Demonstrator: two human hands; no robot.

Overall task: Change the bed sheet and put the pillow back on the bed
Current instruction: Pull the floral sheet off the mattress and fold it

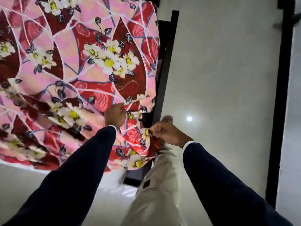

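- Your left hand (115, 115) grips a bunched fold of the sheet (68, 66).
- Right hand (167, 132) pinches its corner.
- Sheet is spread over the bed, corner hanging at the frame (164, 70).
- Light, limp cloth, likely to slide; hold it by hem and corners.

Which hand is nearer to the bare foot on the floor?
Right. The right hand pinches the floral sheet just below the foot; the left hand grips it farther left.
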